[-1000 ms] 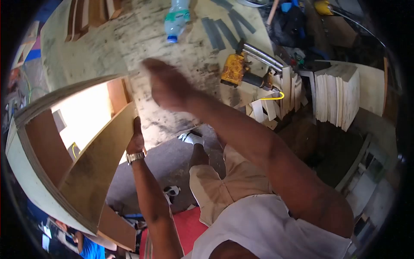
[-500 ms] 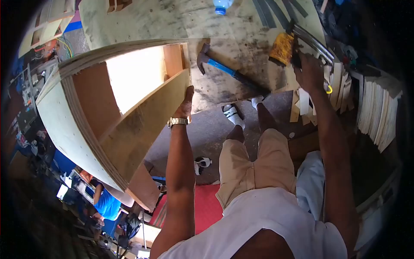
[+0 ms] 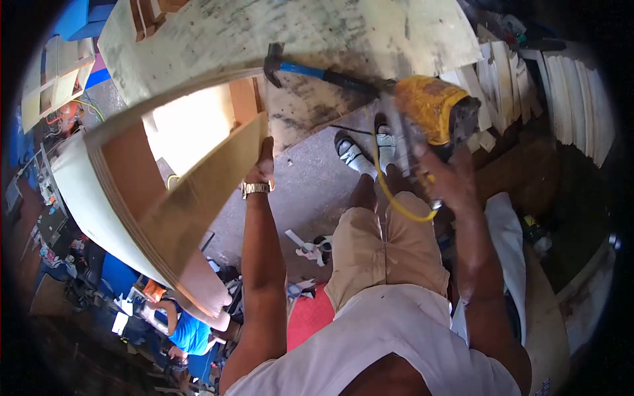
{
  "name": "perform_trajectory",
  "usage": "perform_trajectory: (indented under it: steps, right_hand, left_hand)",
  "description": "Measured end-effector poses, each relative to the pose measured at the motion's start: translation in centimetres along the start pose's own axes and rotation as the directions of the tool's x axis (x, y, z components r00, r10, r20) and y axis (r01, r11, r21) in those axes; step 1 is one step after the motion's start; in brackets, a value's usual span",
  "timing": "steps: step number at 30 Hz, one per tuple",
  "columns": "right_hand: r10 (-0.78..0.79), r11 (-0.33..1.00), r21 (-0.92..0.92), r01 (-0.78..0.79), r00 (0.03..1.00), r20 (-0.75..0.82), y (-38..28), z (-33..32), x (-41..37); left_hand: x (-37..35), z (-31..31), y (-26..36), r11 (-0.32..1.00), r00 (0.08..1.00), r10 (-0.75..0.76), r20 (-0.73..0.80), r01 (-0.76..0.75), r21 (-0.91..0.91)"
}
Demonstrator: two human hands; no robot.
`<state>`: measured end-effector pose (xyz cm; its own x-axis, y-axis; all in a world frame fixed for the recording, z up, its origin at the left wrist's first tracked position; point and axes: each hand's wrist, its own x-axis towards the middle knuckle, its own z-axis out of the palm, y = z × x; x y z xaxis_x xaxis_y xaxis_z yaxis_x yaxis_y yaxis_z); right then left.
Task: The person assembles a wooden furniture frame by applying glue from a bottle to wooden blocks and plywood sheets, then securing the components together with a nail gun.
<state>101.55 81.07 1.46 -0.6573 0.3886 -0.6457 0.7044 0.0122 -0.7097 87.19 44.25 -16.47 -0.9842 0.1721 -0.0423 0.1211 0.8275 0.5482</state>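
Observation:
My left hand [image 3: 263, 160], with a wristwatch, grips the near edge of a plywood panel [image 3: 198, 198] that slants inside a curved plywood frame [image 3: 86, 191]. My right hand [image 3: 444, 177] holds a yellow pneumatic nail gun [image 3: 432, 109], lifted off the workbench and blurred by motion. A yellow air hose [image 3: 389, 198] loops down from the gun. A blue-handled hammer [image 3: 310, 71] lies on the workbench [image 3: 218, 39] just beyond the frame's upper edge.
Stacks of cut plywood pieces [image 3: 568, 86] stand at the right. My legs and sandalled feet [image 3: 353, 155] are over a grey floor with scraps. Another person in a blue shirt [image 3: 188, 330] crouches at the lower left among clutter.
My right hand has taken the nail gun off the bench and brought it towards me. The view has shifted, and the left hand keeps its hold on the panel.

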Motion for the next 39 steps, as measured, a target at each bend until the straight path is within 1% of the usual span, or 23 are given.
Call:
perform_trajectory:
  steps: [2, 4, 5, 7, 9, 10, 11, 12, 14, 15, 17, 18, 20, 22, 23, 25, 26, 29, 32, 35, 37, 38, 39]
  right_hand:
    - [0.042, 0.969, 0.234, -0.080, 0.986, 0.160, 1.7, 2.9, -0.6]
    - [0.022, 0.893, 0.421, -0.159, 0.950, 0.311, 5.7, 6.6, -0.1]
    - [0.009, 0.860, 0.476, -0.182, 0.940, 0.342, 6.5, 8.1, 0.0]
    - [-0.017, 0.782, 0.579, -0.230, 0.921, 0.388, 7.5, 11.5, 0.6]
    - [-0.009, 0.716, 0.641, -0.276, 0.915, 0.404, 9.1, 14.0, 1.4]
    - [-0.010, 0.684, 0.669, -0.291, 0.913, 0.408, 9.7, 15.2, 1.9]
    - [-0.047, 0.639, 0.714, -0.286, 0.912, 0.408, 9.9, 16.2, 2.4]
    - [-0.030, 0.612, 0.722, -0.324, 0.902, 0.430, 9.9, 17.0, 2.9]
    - [-0.001, 0.552, 0.732, -0.400, 0.877, 0.480, 10.0, 18.3, 3.9]
    - [-0.018, 0.530, 0.746, -0.403, 0.874, 0.485, 10.1, 18.7, 4.0]
    - [-0.012, 0.430, 0.773, -0.467, 0.853, 0.522, 10.4, 19.8, 4.3]
    - [-0.013, 0.379, 0.784, -0.491, 0.845, 0.535, 10.4, 20.1, 4.5]
    - [0.008, 0.395, 0.759, -0.518, 0.827, 0.561, 10.3, 20.6, 5.0]
    - [0.018, 0.410, 0.736, -0.538, 0.812, 0.584, 10.3, 20.9, 5.4]
    - [0.017, 0.440, 0.730, -0.522, 0.818, 0.575, 10.3, 20.9, 5.7]
    - [0.014, 0.498, 0.712, -0.494, 0.826, 0.563, 10.3, 21.2, 6.1]
    - [0.011, 0.499, 0.708, -0.500, 0.821, 0.571, 10.4, 21.3, 6.1]
    - [-0.005, 0.516, 0.699, -0.495, 0.814, 0.581, 10.6, 21.0, 6.3]
    - [-0.004, 0.538, 0.691, -0.483, 0.818, 0.575, 10.5, 21.0, 6.2]
    - [0.007, 0.540, 0.684, -0.491, 0.815, 0.580, 10.5, 21.0, 6.6]
    - [0.015, 0.553, 0.674, -0.490, 0.815, 0.580, 10.6, 21.0, 6.7]
    - [0.033, 0.537, 0.670, -0.513, 0.806, 0.591, 10.8, 21.0, 6.8]
    - [0.049, 0.519, 0.666, -0.536, 0.796, 0.603, 10.9, 21.1, 7.0]
  left_hand:
    - [-1.2, -0.6, -0.7, 1.000, 0.999, 0.020, 0.041, -0.019, -0.019]
    - [-1.3, -1.0, 0.0, 0.998, 0.997, 0.042, 0.060, -0.040, -0.044]
    - [-1.5, -1.1, 0.3, 0.997, 0.996, 0.049, 0.071, -0.045, -0.058]
    - [-1.2, -1.3, 0.1, 0.996, 0.988, 0.086, 0.127, -0.083, -0.028]
    - [-1.2, -2.0, -0.2, 0.990, 0.969, 0.112, 0.221, -0.128, 0.063]
    - [-1.3, -2.4, 0.0, 0.997, 0.960, 0.018, 0.278, 0.003, -0.075]
    - [-0.9, -2.5, 0.5, 0.968, 0.940, -0.061, 0.336, 0.137, -0.210]
    - [-1.0, -2.8, 0.9, 0.904, 0.905, -0.133, 0.405, 0.279, -0.325]
    - [-0.9, -2.6, 0.8, 0.895, 0.920, -0.119, 0.374, 0.262, -0.360]
    - [-0.6, -2.7, 0.8, 0.945, 0.927, -0.087, 0.366, 0.192, -0.263]
    - [-0.4, -2.8, 1.3, 0.997, 0.951, -0.029, 0.309, 0.048, -0.056]
    - [-0.4, -3.1, 1.9, 1.000, 0.953, -0.002, 0.303, 0.010, -0.022]
    - [-0.2, -3.3, 2.6, 0.997, 0.954, 0.055, 0.296, -0.069, 0.039]
    - [-0.2, -2.9, 1.0, 0.999, 0.937, 0.052, 0.346, -0.048, -0.020]
    - [-0.2, -2.8, 0.6, 0.998, 0.927, 0.048, 0.373, -0.032, -0.048]
    - [-0.5, -2.7, -0.2, 0.996, 0.918, -0.043, 0.395, 0.071, -0.056]
    - [-0.5, -2.7, -0.3, 0.991, 0.912, -0.087, 0.402, 0.122, -0.061]
    - [-0.2, -2.9, -0.2, 0.999, 0.914, 0.040, 0.403, -0.044, 0.001]
    - [-0.6, -2.8, 1.0, 0.985, 0.936, -0.028, 0.351, 0.085, -0.149]
    - [-0.2, -2.8, 0.4, 0.987, 0.923, -0.024, 0.383, 0.082, -0.135]
    - [-0.3, -2.9, 1.2, 0.989, 0.933, -0.006, 0.360, 0.059, -0.136]
    - [-0.3, -3.0, 1.8, 0.990, 0.937, 0.002, 0.349, 0.049, -0.135]
    - [-0.4, -3.0, 1.5, 0.996, 0.940, 0.037, 0.338, -0.006, -0.092]
